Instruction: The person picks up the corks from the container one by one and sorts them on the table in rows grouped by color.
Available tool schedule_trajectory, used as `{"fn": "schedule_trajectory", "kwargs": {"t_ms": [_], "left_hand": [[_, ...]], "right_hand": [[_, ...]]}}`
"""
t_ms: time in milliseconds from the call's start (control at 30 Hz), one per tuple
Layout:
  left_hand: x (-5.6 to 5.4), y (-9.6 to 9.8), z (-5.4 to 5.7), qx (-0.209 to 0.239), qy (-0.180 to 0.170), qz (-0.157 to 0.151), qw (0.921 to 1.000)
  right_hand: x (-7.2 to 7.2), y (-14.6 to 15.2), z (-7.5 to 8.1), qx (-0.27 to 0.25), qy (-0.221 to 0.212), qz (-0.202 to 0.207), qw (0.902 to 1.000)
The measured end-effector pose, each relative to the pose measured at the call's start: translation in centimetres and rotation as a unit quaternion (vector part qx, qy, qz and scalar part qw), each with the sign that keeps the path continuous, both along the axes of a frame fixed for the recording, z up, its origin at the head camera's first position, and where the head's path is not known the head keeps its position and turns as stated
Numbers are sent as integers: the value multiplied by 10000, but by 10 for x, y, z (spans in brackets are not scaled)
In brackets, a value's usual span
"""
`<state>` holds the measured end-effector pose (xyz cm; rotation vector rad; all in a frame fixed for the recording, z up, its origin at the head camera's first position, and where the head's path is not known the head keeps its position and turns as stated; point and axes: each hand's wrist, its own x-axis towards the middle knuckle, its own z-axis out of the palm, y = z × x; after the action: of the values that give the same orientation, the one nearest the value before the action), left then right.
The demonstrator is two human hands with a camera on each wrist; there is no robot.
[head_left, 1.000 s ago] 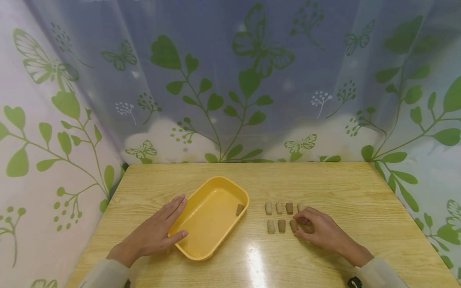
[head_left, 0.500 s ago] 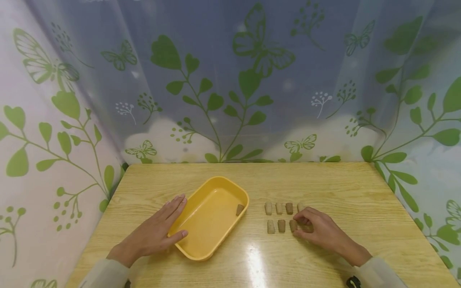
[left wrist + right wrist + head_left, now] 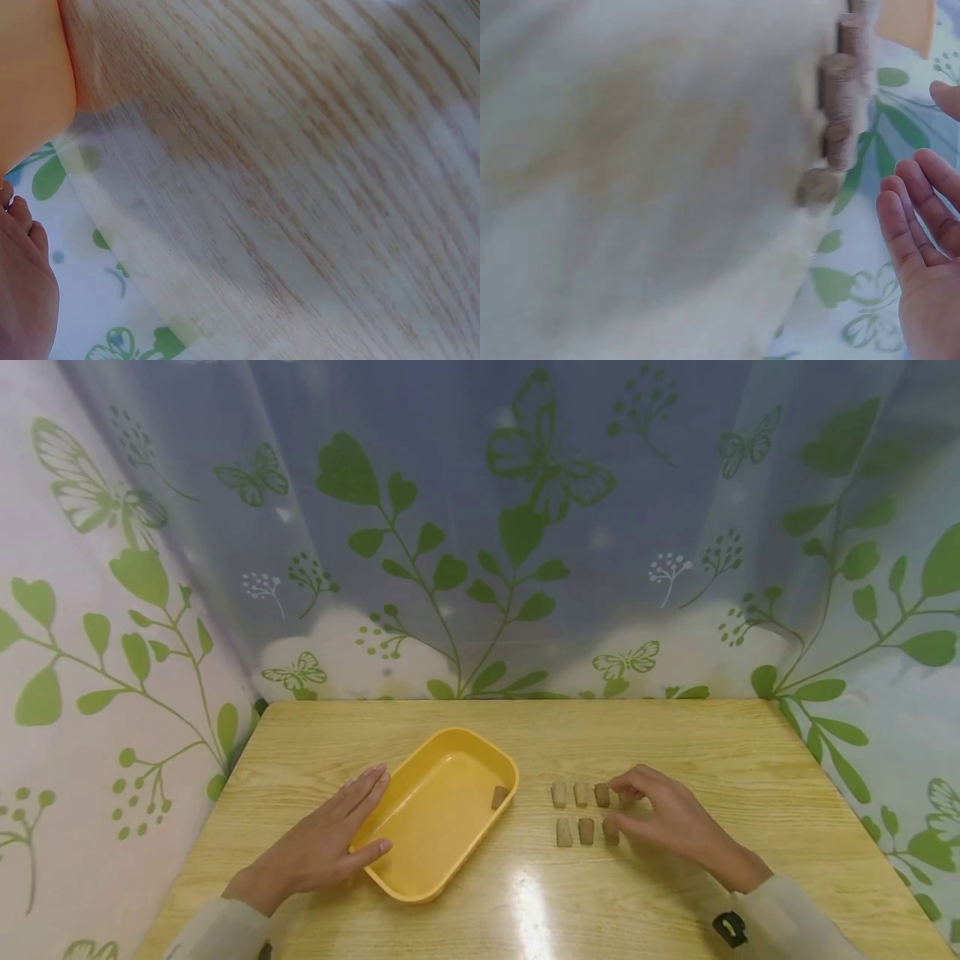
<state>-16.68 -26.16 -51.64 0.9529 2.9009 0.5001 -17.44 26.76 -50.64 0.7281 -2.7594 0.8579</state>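
Observation:
My left hand point(image 3: 315, 847) lies along the near-left side of a yellow tray point(image 3: 431, 835), fingers straight and thumb over the rim. One brown cork-like plug point(image 3: 498, 797) sits at the tray's right wall. Right of the tray, similar tapered plugs stand in two rows. The back row shows two pale plugs point(image 3: 558, 793) and a dark one point(image 3: 602, 794); the front row has a pale plug point(image 3: 564, 832) and two brown ones point(image 3: 586, 832). My right hand point(image 3: 671, 818) hovers at the rows' right end, hiding that spot. In the right wrist view its loose fingers point(image 3: 892, 225) are apart from the plugs.
The pale wooden table point(image 3: 540, 735) runs back to a curtain point(image 3: 450, 652) printed with green leaves and butterflies. Patterned cloth also hangs on both sides. A dark band point(image 3: 729, 928) circles the right wrist.
My right hand has left the brown plug at the right end of the front row and moved back toward the back row's right end. The left hand and tray stay put.

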Motion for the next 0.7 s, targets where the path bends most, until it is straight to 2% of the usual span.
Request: {"fn": "schedule_trajectory", "kwargs": {"t_ms": [333, 567, 700], "left_hand": [[-1, -1, -1, 38, -18, -24, 10000], [-1, -1, -1, 68, -24, -53, 10000], [-1, -1, -2, 91, -6, -55, 9999]], "right_hand": [[-23, -44, 15, -91, -87, 450, 9989], [-34, -76, 20, -179, -291, 649, 9973], [-39, -95, 28, -48, -276, 818, 9963]]}}
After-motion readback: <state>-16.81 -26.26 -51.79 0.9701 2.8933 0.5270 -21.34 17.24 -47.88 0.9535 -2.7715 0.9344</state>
